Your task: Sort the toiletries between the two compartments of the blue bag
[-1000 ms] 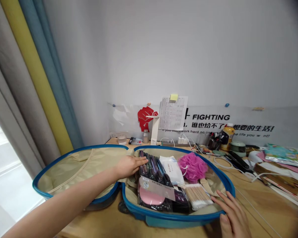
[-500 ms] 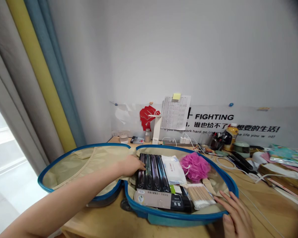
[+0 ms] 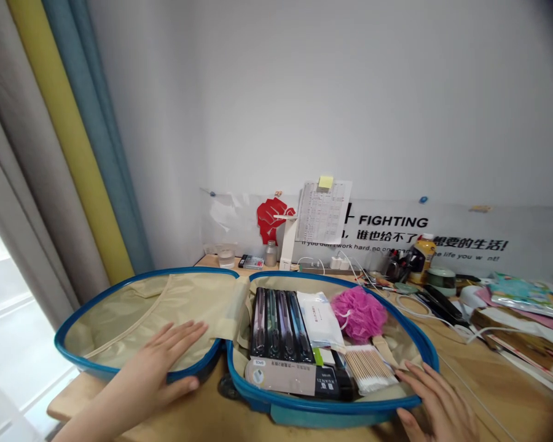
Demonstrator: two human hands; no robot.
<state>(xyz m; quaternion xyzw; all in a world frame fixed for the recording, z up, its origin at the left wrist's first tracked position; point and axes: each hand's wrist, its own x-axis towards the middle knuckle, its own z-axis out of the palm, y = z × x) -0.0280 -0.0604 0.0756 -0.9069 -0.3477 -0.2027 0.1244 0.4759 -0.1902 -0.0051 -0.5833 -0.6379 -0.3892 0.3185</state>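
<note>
An open case with blue rims (image 3: 332, 403) and beige lining lies on the table, its lid (image 3: 203, 293) folded out to the left. My left hand (image 3: 159, 362) is over the lid's near edge, fingers stretched and nothing in them. At the base's near right corner, my right hand (image 3: 435, 399) rests open on the rim, fingertips beside a pack of cotton swabs (image 3: 369, 366). The base also holds a box of toothbrushes (image 3: 281, 325), a white packet (image 3: 320, 319), a pink bath puff (image 3: 360, 313) and a long grey-and-black box (image 3: 286, 377).
Behind the case stand a white lamp (image 3: 288, 242), a small jar (image 3: 271, 253) and a clear cup (image 3: 226, 256). To the right are a yellow bottle (image 3: 423, 258), cables, a green-lidded jar (image 3: 441, 279) and a colourful plastic packet (image 3: 525, 291). Curtains (image 3: 78, 147) hang on the left.
My left hand has left the toothbrush box and moved left and nearer, over the lid. My right hand stays at the rim. The view has shifted slightly.
</note>
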